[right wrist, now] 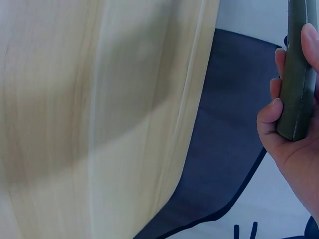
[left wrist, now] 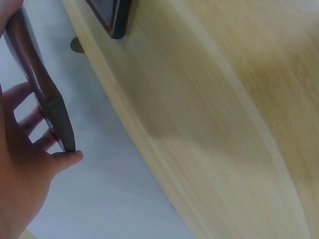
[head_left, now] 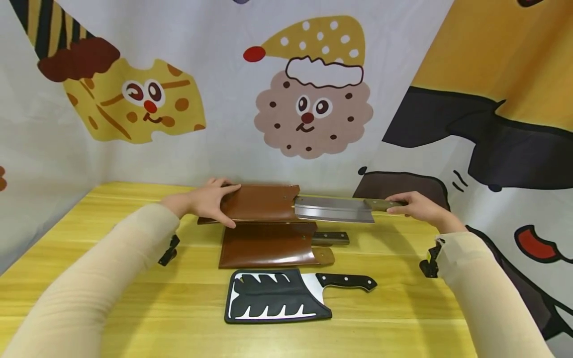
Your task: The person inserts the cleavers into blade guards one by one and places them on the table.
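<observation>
In the head view my left hand (head_left: 210,201) grips the left end of a brown leather sheath (head_left: 264,204), thumb and fingers spread around it. The left wrist view shows the sheath (left wrist: 42,84) edge-on in that hand. My right hand (head_left: 416,208) holds the wooden handle (head_left: 380,204) of a cleaver, its fingers wrapped round the grip (right wrist: 296,74) in the right wrist view. The cleaver's steel blade (head_left: 333,209) lies at the sheath's open right end, its far part hidden inside. Sheath and cleaver are held over the table's back edge.
Just in front lies a second brown sheath (head_left: 268,246) with a dark-handled knife (head_left: 331,238) in it and a tan flap. Closer still is a black-handled cleaver (head_left: 346,281) in a black-and-white blade cover (head_left: 277,296). A cartoon-printed cloth (head_left: 215,164) hangs behind the wooden table (head_left: 179,308).
</observation>
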Action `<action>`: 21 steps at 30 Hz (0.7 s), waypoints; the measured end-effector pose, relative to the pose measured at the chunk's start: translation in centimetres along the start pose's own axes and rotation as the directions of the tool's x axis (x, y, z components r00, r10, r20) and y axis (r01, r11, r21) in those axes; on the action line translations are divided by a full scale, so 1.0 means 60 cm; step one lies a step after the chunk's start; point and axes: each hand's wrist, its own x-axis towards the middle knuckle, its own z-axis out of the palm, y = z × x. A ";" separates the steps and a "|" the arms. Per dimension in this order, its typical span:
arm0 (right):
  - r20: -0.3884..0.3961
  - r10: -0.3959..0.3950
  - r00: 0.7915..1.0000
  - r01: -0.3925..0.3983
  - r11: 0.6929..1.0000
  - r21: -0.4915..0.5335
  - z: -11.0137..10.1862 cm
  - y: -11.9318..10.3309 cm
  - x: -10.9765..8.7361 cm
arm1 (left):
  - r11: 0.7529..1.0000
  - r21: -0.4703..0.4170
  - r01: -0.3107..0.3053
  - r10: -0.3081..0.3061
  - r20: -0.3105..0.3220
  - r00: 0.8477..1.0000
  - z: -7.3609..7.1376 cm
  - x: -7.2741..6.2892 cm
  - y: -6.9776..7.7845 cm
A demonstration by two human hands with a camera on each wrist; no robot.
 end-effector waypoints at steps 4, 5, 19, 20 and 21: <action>-0.005 -0.010 1.000 0.010 1.000 0.005 0.003 -0.009 0.005 | 1.000 -0.007 -0.001 0.002 0.008 1.000 -0.002 -0.003 0.008; -0.003 -0.013 1.000 0.013 1.000 0.008 0.004 -0.011 0.007 | 1.000 -0.009 -0.001 0.002 0.007 1.000 -0.002 -0.004 0.010; -0.002 -0.070 0.998 0.070 0.997 0.022 0.011 -0.045 0.021 | 0.998 -0.020 -0.067 0.067 -0.023 0.998 -0.001 -0.003 0.034; -0.004 -0.071 0.997 0.071 0.997 0.023 0.013 -0.048 0.022 | 0.997 -0.021 -0.068 0.067 -0.021 0.998 -0.001 -0.002 0.035; -0.004 -0.080 0.997 0.080 0.997 0.022 0.014 -0.051 0.023 | 0.997 -0.020 -0.068 0.068 -0.020 0.998 -0.001 -0.001 0.037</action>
